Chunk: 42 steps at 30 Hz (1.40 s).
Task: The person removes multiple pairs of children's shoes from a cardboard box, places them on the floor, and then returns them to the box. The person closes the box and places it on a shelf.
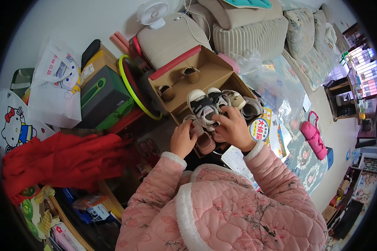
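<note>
An open cardboard shoe box stands before me, with several small shoes in it. My left hand pinches the upper part of a pink shoe at the near end. My right hand has its fingers on the heels of a pair of black-and-white sneakers, which lie on top of the other shoes. To their right are a beige shoe and a grey shoe. Two brown shoes rest in the raised lid side of the box.
Left of the box are a yellow-rimmed round object, a dark green-and-grey box, a white printed bag and red cloth. Books and a sketch pad lie right. A white fan sits on a cushion behind.
</note>
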### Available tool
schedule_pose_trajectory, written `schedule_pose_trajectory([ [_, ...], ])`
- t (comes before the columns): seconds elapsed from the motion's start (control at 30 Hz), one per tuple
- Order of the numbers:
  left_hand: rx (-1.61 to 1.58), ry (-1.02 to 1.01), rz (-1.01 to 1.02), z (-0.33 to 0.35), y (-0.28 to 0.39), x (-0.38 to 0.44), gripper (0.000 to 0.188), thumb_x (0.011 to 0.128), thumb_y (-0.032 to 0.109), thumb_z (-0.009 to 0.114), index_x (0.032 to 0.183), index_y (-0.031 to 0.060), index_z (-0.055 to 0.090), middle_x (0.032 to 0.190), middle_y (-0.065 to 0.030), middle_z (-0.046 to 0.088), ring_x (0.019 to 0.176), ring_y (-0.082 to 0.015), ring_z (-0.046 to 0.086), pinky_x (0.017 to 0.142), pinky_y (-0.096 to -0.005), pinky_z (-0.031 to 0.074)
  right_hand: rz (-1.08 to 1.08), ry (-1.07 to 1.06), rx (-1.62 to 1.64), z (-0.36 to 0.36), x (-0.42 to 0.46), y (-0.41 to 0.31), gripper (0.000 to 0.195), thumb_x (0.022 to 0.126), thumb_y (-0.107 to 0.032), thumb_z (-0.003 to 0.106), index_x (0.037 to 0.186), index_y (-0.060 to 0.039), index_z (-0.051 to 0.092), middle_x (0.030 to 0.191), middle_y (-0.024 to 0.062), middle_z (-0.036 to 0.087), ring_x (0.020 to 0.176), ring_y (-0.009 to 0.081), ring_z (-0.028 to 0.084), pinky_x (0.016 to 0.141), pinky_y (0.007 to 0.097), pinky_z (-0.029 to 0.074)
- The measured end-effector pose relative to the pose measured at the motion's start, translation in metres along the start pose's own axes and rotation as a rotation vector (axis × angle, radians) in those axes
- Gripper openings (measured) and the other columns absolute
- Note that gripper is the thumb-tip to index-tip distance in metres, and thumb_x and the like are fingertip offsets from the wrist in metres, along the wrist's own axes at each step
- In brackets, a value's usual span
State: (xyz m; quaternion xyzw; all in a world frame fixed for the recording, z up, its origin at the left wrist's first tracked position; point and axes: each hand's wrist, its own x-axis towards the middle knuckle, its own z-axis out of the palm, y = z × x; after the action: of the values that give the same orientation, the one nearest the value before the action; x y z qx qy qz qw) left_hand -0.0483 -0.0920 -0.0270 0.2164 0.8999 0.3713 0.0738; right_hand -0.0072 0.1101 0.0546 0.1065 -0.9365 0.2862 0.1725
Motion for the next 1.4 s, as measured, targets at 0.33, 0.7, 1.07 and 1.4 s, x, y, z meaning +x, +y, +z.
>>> schedule_pose_trajectory([
  [0.33,-0.161,-0.234,-0.197,0.003,-0.016,0.027,0.028,0.092,0.032,0.045,0.104,0.0106,0.057,0.1,-0.0175,0.062,0.092,-0.0394,0.057,0.075,-0.0455,0.046,-0.18,-0.455,0.068,0.024,0.087,0.053,0.028,0.083,-0.031,0.06,0.1,-0.0098,0.063,0.094,0.0129,0.057,0.094,0.0327,0.052,0.081,0.0409,0.043],
  [0.7,-0.378,-0.175,-0.205,-0.001,-0.015,0.016,0.032,0.093,0.029,0.047,0.111,0.0039,0.056,0.101,-0.0189,0.062,0.095,-0.0361,0.058,0.081,-0.0378,0.045,-0.189,-0.811,-0.013,0.093,0.121,0.057,0.036,0.083,-0.041,0.057,0.102,-0.0124,0.066,0.092,0.0169,0.062,0.086,0.0354,0.059,0.076,0.0445,0.047],
  [1.07,-0.102,0.219,-0.024,-0.033,-0.008,0.025,0.041,0.076,0.01,0.068,0.114,0.0116,0.055,0.1,-0.0099,0.053,0.081,-0.0311,0.057,0.07,-0.0373,0.047,-0.118,-0.698,0.147,0.1,0.1,0.058,0.039,0.078,-0.036,0.064,0.108,-0.0104,0.059,0.091,0.0165,0.062,0.088,0.0353,0.059,0.075,0.0427,0.047],
  [1.4,0.062,0.066,0.083,-0.031,-0.026,0.044,0.055,0.067,0.018,0.072,0.118,0.0128,0.054,0.097,-0.0123,0.062,0.089,-0.0333,0.056,0.078,-0.0396,0.046,0.222,-0.656,0.42,0.088,0.086,0.107,0.033,0.078,-0.021,0.064,0.104,-0.0023,0.057,0.094,0.0133,0.063,0.087,0.028,0.061,0.078,0.0359,0.047],
])
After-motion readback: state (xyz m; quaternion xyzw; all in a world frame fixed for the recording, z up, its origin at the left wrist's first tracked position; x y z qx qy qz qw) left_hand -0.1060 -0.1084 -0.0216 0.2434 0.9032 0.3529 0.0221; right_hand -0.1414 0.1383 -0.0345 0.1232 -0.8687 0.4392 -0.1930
